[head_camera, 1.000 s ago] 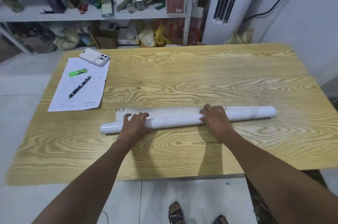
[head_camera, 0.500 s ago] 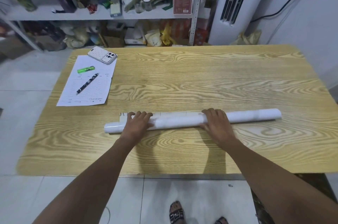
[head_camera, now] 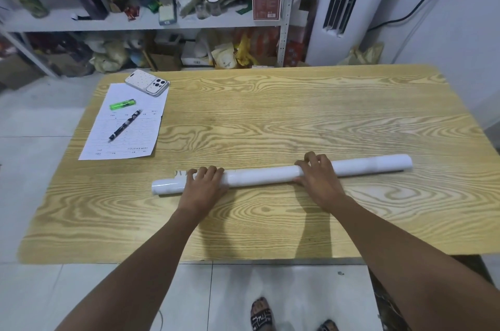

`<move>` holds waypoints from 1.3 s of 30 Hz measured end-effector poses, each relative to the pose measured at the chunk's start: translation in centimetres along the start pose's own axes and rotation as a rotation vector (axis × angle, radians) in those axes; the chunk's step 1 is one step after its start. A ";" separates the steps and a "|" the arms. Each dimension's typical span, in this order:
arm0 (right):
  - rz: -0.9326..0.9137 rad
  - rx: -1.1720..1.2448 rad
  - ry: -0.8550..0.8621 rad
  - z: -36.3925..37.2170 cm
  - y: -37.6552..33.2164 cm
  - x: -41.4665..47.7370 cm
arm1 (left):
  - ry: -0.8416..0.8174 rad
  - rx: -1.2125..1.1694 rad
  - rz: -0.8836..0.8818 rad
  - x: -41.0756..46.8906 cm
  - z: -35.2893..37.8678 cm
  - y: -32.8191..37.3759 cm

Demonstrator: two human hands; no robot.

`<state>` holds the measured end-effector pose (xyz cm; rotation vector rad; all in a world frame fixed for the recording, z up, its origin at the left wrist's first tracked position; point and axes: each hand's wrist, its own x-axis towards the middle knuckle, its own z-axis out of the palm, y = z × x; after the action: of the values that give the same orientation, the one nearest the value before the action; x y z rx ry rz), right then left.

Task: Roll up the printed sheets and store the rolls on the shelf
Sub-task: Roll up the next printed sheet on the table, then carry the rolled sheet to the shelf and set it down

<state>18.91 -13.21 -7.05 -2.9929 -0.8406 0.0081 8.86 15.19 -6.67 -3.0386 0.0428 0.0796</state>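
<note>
A long white paper roll (head_camera: 262, 176) lies crosswise on the wooden table (head_camera: 284, 117), near its front half. My left hand (head_camera: 204, 186) lies over the roll close to its left end, fingers curled across the top. My right hand (head_camera: 319, 176) covers the roll right of its middle, fingers bent over it. A small printed sliver of the sheet (head_camera: 179, 172) still lies flat behind the left end. The grey metal shelf (head_camera: 189, 24) stands behind the table, crowded with items.
At the table's far left a printed form (head_camera: 127, 138) carries a phone (head_camera: 147, 82), a green lighter (head_camera: 122, 104) and a pen (head_camera: 124, 125). A white standing air conditioner (head_camera: 343, 6) is at the back right. My sandalled feet show below the front edge.
The roll has turned a little farther from me under both hands. The flat strip of sheet behind it has shrunk to a sliver at the left end.
</note>
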 end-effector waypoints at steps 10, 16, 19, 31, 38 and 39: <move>-0.009 0.149 -0.025 0.9 1.4 1.3 | -0.089 -0.358 0.087 2.2 0.7 -3.1; -0.153 0.105 -0.010 1.0 2.7 3.2 | -0.136 -0.395 0.110 3.3 1.3 -4.1; -0.177 0.063 0.028 1.2 2.8 3.8 | -0.088 -0.331 0.117 3.4 1.7 -3.9; -0.224 -0.108 0.155 -2.0 2.6 5.1 | -0.019 -0.326 0.232 5.2 -2.7 -5.9; -0.275 -0.104 0.312 -11.6 3.5 7.1 | 0.103 -0.273 0.204 6.3 -13.4 -7.0; -0.283 -0.104 0.344 -13.2 3.5 7.4 | 0.128 -0.256 0.211 6.3 -14.9 -7.2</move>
<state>27.19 -12.74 6.00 -2.8076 -1.2324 -0.5549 16.12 20.70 8.54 -3.2781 0.3924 -0.1023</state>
